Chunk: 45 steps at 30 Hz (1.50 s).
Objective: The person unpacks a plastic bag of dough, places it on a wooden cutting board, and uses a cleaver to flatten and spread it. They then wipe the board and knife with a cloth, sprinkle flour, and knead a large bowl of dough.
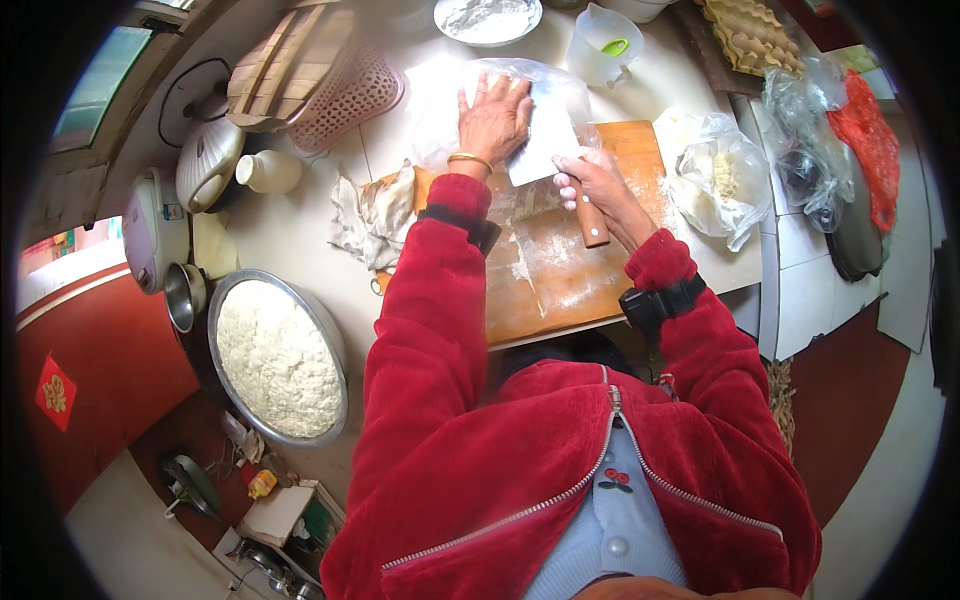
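With its fingers around the wooden handle, my right hand (600, 187) holds a cleaver (547, 142) whose wide blade points away from me. My left hand (493, 120) lies palm down with fingers spread on a clear plastic bag or sheet (442, 124), just left of the blade. What lies under the plastic cannot be made out. A floured wooden board (577, 270) is below both hands, with smears of dough on it. A crumpled cloth (375, 214) rests over the board's left edge. To the right is an open plastic bag (720, 172) holding a pale crumbly substance.
A large metal basin of dough (277, 356) stands at left. Beyond the hands are a bowl of flour (487, 19) and a clear plastic jug (604, 49). A pink basket (345, 105), a white jar (270, 171) and an egg tray (750, 37) stand around the table.
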### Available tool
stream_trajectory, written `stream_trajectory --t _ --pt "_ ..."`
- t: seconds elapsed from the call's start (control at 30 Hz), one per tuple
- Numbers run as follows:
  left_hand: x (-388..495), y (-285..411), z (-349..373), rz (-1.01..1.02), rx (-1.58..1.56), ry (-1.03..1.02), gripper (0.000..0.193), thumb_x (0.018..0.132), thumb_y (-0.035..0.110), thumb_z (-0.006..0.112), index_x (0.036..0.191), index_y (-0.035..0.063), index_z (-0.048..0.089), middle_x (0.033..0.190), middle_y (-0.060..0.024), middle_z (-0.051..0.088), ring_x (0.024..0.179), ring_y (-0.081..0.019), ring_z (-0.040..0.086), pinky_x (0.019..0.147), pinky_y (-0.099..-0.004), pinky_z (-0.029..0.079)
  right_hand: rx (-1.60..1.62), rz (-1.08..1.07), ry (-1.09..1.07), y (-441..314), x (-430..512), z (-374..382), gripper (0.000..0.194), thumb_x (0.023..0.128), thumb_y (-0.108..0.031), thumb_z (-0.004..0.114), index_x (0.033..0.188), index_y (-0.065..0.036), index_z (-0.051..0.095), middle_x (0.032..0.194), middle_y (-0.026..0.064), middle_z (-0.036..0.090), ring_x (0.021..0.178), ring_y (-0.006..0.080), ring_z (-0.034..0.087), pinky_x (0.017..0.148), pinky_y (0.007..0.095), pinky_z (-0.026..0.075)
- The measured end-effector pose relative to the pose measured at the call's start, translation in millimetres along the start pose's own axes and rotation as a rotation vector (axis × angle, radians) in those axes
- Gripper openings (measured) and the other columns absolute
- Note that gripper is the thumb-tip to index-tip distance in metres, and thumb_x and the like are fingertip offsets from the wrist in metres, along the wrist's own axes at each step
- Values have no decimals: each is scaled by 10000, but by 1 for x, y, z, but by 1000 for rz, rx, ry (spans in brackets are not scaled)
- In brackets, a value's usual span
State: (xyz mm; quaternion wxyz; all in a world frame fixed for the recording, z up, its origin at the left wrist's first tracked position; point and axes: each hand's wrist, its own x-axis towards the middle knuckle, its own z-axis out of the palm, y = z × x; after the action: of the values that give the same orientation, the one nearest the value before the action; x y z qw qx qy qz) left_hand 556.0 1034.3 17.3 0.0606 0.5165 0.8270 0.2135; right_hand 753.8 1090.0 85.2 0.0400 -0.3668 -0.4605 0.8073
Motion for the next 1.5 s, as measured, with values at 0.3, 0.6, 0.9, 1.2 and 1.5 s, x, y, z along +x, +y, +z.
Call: stream_trajectory --t 0.3,0.6,0.9,1.2,1.5 --pt "-31 8 -12 16 -218 272 414 962 193 591 1353 60 569 1411 -237 547 1349 -453 465 1079 -559 407 -288 10 10 26 -82 -49 137 975 -151 608 974 -20 569 652 -8 527 497 64 482 450 228 406" --pt "-191 14 -4 71 -293 93 547 964 148 568 1462 -24 423 1488 -271 447 1391 -422 429 1140 -474 356 -330 9 185 94 -148 -131 141 982 -148 624 945 -15 591 633 7 534 486 79 495 446 241 416" --pt "-165 0 29 94 -11 -60 695 1026 353 440 1562 -37 231 1625 -252 233 1536 -352 177 1246 -490 101 -184 -96 232 117 -98 -141 163 971 -180 658 932 -40 585 654 -3 547 503 70 492 463 241 425" --pt "-231 42 9 184 -331 -137 742 960 288 588 1550 -26 268 1579 -259 322 1470 -408 311 1210 -485 248 -475 79 -75 125 -98 -99 206 957 -210 661 965 -4 651 643 -9 559 482 61 501 462 222 419" --pt "-325 -12 -4 -348 106 84 741 979 310 514 1555 -61 232 1613 -279 245 1518 -414 199 1229 -530 126 -384 -7 152 129 -126 -142 165 981 -161 636 893 -25 602 635 7 558 491 64 496 452 221 405"
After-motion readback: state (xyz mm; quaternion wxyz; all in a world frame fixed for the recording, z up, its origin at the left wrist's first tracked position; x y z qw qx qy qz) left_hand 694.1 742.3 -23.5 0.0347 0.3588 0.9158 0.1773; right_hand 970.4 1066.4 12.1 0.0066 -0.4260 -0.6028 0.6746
